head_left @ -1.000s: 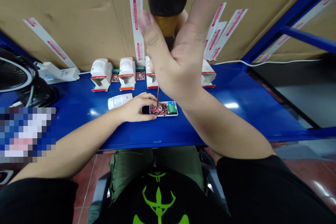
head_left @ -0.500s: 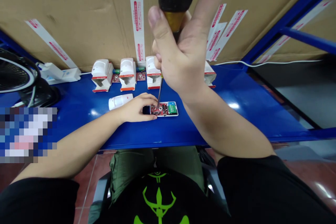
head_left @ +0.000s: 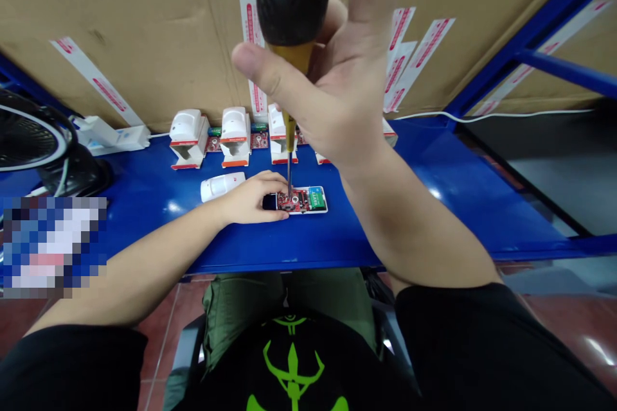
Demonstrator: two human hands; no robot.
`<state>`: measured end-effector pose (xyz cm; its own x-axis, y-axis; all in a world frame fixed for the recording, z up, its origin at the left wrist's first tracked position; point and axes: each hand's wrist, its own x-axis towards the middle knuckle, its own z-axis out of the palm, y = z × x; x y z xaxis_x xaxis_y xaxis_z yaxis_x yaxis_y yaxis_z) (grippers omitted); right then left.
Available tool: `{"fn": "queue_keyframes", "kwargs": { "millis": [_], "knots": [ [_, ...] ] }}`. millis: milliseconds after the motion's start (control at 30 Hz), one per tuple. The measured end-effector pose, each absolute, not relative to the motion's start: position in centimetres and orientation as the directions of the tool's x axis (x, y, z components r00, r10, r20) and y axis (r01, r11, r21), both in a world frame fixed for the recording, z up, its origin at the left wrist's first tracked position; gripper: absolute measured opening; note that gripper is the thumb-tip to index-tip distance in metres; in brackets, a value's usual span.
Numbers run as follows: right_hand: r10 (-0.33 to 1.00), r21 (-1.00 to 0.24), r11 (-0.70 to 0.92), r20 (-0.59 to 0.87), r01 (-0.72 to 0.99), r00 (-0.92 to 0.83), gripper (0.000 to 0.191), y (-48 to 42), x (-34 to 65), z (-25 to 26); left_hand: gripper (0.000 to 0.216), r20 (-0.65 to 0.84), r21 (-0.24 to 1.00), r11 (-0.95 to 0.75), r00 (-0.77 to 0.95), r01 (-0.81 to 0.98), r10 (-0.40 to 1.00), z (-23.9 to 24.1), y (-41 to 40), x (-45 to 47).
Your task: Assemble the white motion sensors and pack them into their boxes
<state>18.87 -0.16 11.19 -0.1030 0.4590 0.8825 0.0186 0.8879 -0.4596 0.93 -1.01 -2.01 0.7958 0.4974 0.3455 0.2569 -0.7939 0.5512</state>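
On the blue shelf lies an opened detector housing (head_left: 318, 210) with a red circuit board (head_left: 301, 200) and a green battery at its right end. My left hand (head_left: 253, 199) grips the housing's left end between thumb and fingers. A screwdriver (head_left: 292, 9) with a black and gold handle stands nearly upright, its tip down at the left part of the board. My right hand (head_left: 349, 83) is round the handle, thumb stretched out in front and some fingers hidden behind it. A white detector cover (head_left: 222, 186) lies left of the housing, behind my left forearm.
Several small open boxes (head_left: 234, 148) topped with white detectors stand along the cardboard back wall, with red boards and batteries between them. A black fan (head_left: 58, 154) and a white power strip (head_left: 118, 139) are at left. A blue metal frame (head_left: 525, 51) rises at right.
The screwdriver has become more upright, its handle moving left and lower in view. My right hand has turned, its thumb swinging out to the left. My left hand and the housing stay put.
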Motion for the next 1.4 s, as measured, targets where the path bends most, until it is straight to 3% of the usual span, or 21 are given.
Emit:
{"fn": "queue_keyframes", "kwargs": {
  "millis": [167,400,567,733,833,1033,1267,1400],
  "knots": [
    [0.531,-0.544,0.826,0.839,-0.149,-0.119,0.062,-0.8,19.7,11.8,0.033,0.319,0.555,-0.779,0.791,0.291,0.523,-2.2,-1.0,1.0],
    [0.698,-0.757,0.552,0.648,-0.350,-0.304,0.042,-0.3,19.7,11.7,0.030,0.349,0.544,-0.798,0.794,0.260,0.497,-2.4,-0.9,1.0],
    [0.717,-0.747,0.326,0.595,-0.579,-0.365,0.047,0.0,19.0,11.3,0.030,0.355,0.545,-0.797,0.789,0.261,0.502,-2.3,-1.0,1.1],
    [0.830,-0.809,0.350,0.502,-0.473,-0.244,0.052,-1.0,18.4,11.6,0.035,0.322,0.552,-0.779,0.786,0.297,0.527,-2.2,-0.9,1.1],
    [0.827,-0.839,0.256,0.447,-0.480,-0.340,0.055,-0.9,18.4,11.8,0.037,0.319,0.556,-0.777,0.787,0.295,0.527,-2.2,-0.9,1.0],
    [0.691,-0.806,0.113,0.484,-0.581,-0.537,0.061,-0.2,18.8,11.6,0.042,0.318,0.545,-0.784,0.792,0.296,0.521,-2.0,-1.0,0.9],
    [0.760,-0.734,0.311,0.574,-0.604,-0.306,0.052,-2.2,17.8,11.0,0.034,0.328,0.551,-0.787,0.795,0.278,0.510,-2.1,-1.0,0.9],
    [0.747,-0.802,0.235,0.510,-0.549,-0.426,0.050,-0.9,18.2,11.2,0.034,0.334,0.549,-0.790,0.795,0.272,0.506,-2.2,-1.0,0.9]
  ]
}}
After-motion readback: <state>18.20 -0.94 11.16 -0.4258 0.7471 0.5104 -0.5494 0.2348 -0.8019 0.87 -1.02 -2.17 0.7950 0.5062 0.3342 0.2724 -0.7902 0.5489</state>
